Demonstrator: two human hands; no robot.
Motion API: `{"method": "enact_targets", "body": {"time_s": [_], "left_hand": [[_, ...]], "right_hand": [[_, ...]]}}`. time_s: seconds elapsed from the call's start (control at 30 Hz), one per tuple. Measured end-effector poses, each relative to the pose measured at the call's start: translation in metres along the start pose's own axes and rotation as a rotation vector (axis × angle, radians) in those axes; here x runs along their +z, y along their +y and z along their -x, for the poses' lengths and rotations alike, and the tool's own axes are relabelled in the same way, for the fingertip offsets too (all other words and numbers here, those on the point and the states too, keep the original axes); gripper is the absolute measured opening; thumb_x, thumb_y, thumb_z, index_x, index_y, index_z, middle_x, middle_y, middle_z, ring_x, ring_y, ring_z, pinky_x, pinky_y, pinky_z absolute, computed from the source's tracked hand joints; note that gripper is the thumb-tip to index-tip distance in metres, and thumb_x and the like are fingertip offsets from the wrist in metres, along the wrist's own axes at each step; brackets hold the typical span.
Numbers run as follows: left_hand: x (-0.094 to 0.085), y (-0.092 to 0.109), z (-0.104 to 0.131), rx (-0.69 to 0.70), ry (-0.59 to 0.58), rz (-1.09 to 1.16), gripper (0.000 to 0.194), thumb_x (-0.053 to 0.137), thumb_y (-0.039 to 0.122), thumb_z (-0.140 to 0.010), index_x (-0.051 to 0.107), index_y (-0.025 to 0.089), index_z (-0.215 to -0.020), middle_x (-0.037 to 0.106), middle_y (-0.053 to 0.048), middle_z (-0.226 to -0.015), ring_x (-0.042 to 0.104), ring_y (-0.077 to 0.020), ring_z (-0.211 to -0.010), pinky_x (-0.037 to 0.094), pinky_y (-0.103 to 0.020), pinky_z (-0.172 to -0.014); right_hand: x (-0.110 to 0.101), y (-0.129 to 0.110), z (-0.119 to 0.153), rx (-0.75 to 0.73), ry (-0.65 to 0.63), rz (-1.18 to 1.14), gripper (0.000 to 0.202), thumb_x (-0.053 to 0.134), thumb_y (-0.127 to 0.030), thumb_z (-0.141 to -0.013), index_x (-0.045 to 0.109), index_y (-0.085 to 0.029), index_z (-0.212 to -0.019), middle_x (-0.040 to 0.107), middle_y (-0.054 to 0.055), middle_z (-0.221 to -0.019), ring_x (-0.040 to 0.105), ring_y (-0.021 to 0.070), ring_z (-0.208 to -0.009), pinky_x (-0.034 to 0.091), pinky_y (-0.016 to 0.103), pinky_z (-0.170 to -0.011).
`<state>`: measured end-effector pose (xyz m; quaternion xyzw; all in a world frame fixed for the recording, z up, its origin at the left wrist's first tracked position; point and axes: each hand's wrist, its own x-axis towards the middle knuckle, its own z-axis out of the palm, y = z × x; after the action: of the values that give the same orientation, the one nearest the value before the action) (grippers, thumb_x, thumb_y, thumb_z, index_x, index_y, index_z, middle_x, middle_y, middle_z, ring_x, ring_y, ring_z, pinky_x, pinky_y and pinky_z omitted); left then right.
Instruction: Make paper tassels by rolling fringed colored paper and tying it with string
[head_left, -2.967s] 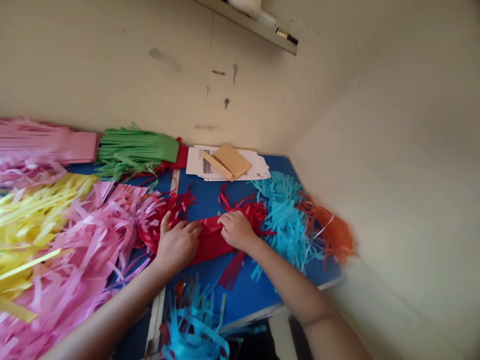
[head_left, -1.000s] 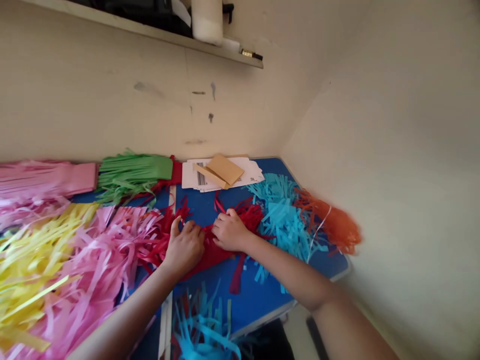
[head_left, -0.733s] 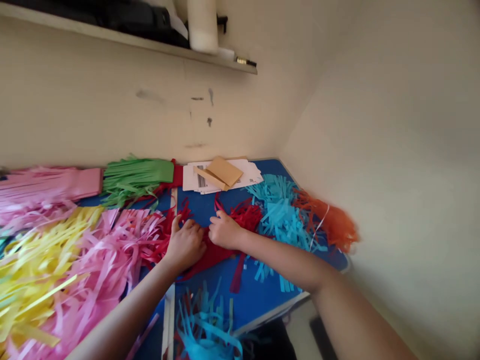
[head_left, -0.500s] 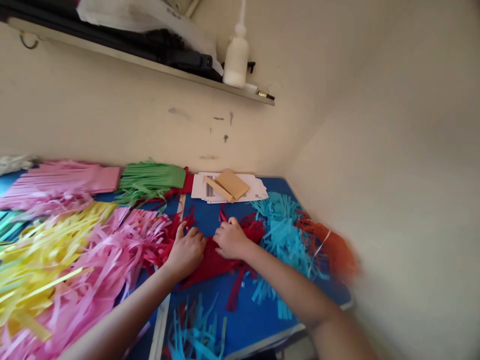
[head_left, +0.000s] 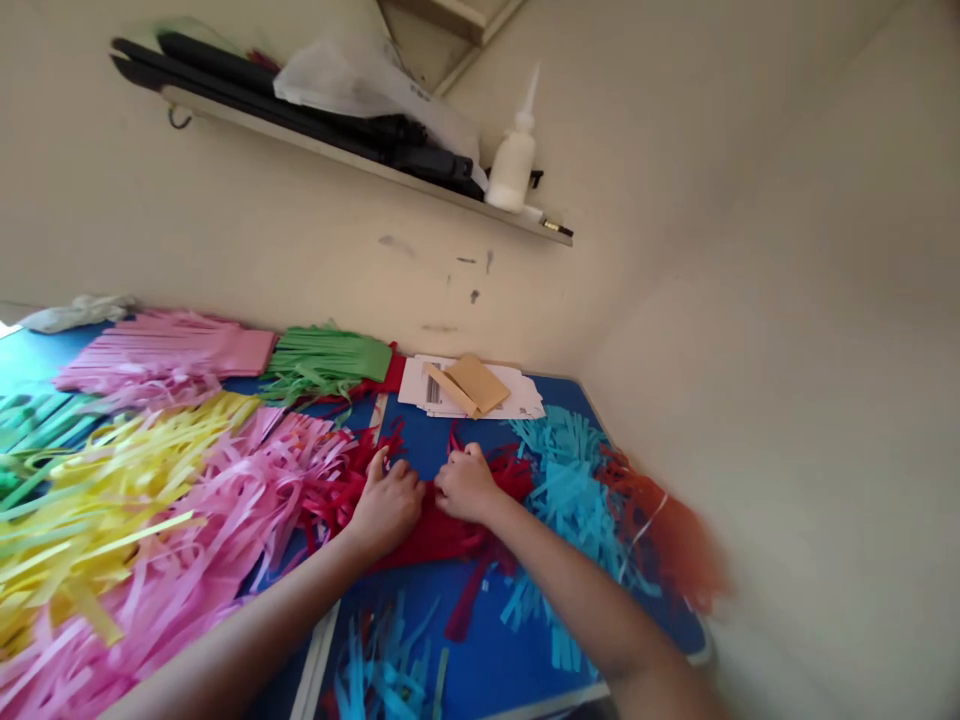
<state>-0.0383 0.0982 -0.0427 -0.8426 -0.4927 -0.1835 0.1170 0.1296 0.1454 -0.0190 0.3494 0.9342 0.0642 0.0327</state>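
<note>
A piece of red fringed paper [head_left: 433,538] lies on the blue table, its cut strips spreading out to both sides. My left hand [head_left: 391,500] is closed on its left part, fingers curled down and thumb raised. Close beside it, my right hand [head_left: 466,484] pinches the same paper, with the fingertips partly hidden. Pink fringed paper [head_left: 225,510] lies to the left of my left hand, touching the red strips. Light blue fringed paper [head_left: 574,490] lies to the right of my right hand.
Yellow fringed paper [head_left: 142,460] and a green bundle [head_left: 334,358] lie at left and back. White cards [head_left: 521,393] with a brown paper piece [head_left: 480,385] rest near the wall. Orange strips [head_left: 667,530] hang at the right edge. A shelf holds a white squeeze bottle [head_left: 513,170].
The camera view has shifted, so the shelf and table appear lower and further right. Both hands stay on the red paper, with only slight movement.
</note>
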Motion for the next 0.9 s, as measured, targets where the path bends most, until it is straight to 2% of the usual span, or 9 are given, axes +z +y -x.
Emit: {"method": "enact_targets", "body": {"time_s": [0.13,0.27,0.37,0.43,0.5,0.57,0.67,0.8,0.9], "left_hand": [[-0.004,0.003,0.006,-0.022,0.056,-0.022,0.02,0.054,0.011,-0.085,0.066,0.022,-0.073,0.067,-0.004,-0.075,0.058,-0.0236,-0.091,0.03,-0.05,-0.107],[-0.012,0.003,0.019,-0.033,0.094,-0.035,0.02,0.055,0.01,-0.085,0.066,0.023,-0.074,0.068,-0.001,-0.076,0.058,-0.0223,-0.09,0.032,-0.045,-0.104],[-0.016,0.003,0.029,-0.053,0.111,-0.035,0.021,0.054,0.01,-0.087,0.068,0.025,-0.081,0.069,0.0,-0.079,0.058,-0.0228,-0.091,0.033,-0.044,-0.101],[-0.016,0.004,0.031,-0.058,0.107,-0.03,0.022,0.053,0.011,-0.087,0.068,0.026,-0.081,0.069,0.0,-0.079,0.058,-0.023,-0.092,0.033,-0.044,-0.101],[-0.016,0.009,0.031,-0.06,0.102,-0.026,0.022,0.053,0.012,-0.088,0.067,0.026,-0.079,0.068,0.0,-0.078,0.059,-0.0226,-0.092,0.032,-0.044,-0.102],[-0.014,0.014,0.03,-0.058,0.101,-0.024,0.023,0.052,0.012,-0.089,0.066,0.025,-0.076,0.067,0.0,-0.076,0.059,-0.0219,-0.09,0.032,-0.044,-0.102],[-0.011,0.016,0.033,-0.042,0.105,-0.03,0.024,0.051,0.013,-0.091,0.065,0.024,-0.075,0.066,0.0,-0.073,0.058,-0.0216,-0.087,0.033,-0.043,-0.098],[-0.005,0.01,0.044,-0.022,0.119,-0.018,0.026,0.047,0.014,-0.094,0.068,0.026,-0.084,0.07,0.0,-0.081,0.06,-0.0219,-0.093,0.034,-0.042,-0.096],[-0.003,0.007,0.048,-0.025,0.109,0.006,0.026,0.046,0.015,-0.094,0.069,0.027,-0.093,0.072,0.0,-0.086,0.06,-0.0234,-0.096,0.033,-0.044,-0.096]], "right_hand": [[0.006,-0.016,0.01,0.099,0.1,-0.021,0.022,0.061,-0.038,-0.087,0.068,-0.018,-0.091,0.071,0.008,-0.093,0.054,0.0238,-0.093,0.033,0.041,-0.083],[0.022,-0.025,0.028,0.174,0.183,-0.048,0.016,0.052,-0.022,-0.095,0.066,-0.018,-0.088,0.069,0.006,-0.086,0.053,0.0212,-0.089,0.031,0.04,-0.084],[0.026,-0.023,0.045,0.231,0.25,-0.056,0.016,0.052,-0.021,-0.095,0.066,-0.022,-0.103,0.07,0.006,-0.103,0.052,0.0222,-0.099,0.029,0.043,-0.089],[0.025,-0.025,0.051,0.227,0.357,-0.047,0.025,0.053,-0.023,-0.096,0.061,-0.023,-0.119,0.066,0.007,-0.12,0.049,0.0234,-0.11,0.027,0.044,-0.093],[0.025,-0.03,0.052,0.159,0.438,-0.028,0.023,0.051,-0.023,-0.098,0.061,-0.023,-0.118,0.066,0.006,-0.119,0.049,0.0223,-0.109,0.028,0.042,-0.092],[0.028,-0.035,0.049,0.095,0.438,-0.013,0.016,0.049,-0.022,-0.099,0.065,-0.021,-0.101,0.069,0.004,-0.101,0.052,0.0197,-0.095,0.03,0.038,-0.084],[0.036,-0.033,0.049,0.124,0.387,0.002,0.017,0.052,-0.02,-0.098,0.064,-0.02,-0.086,0.067,0.001,-0.08,0.05,0.0179,-0.078,0.028,0.036,-0.073],[0.045,-0.021,0.063,0.156,0.354,-0.008,0.016,0.05,-0.018,-0.099,0.066,-0.019,-0.095,0.068,0.002,-0.084,0.05,0.0172,-0.082,0.027,0.035,-0.074],[0.042,-0.021,0.068,0.187,0.349,-0.031,0.017,0.048,-0.02,-0.1,0.065,-0.02,-0.103,0.069,0.003,-0.09,0.051,0.0176,-0.086,0.026,0.036,-0.074]]}}
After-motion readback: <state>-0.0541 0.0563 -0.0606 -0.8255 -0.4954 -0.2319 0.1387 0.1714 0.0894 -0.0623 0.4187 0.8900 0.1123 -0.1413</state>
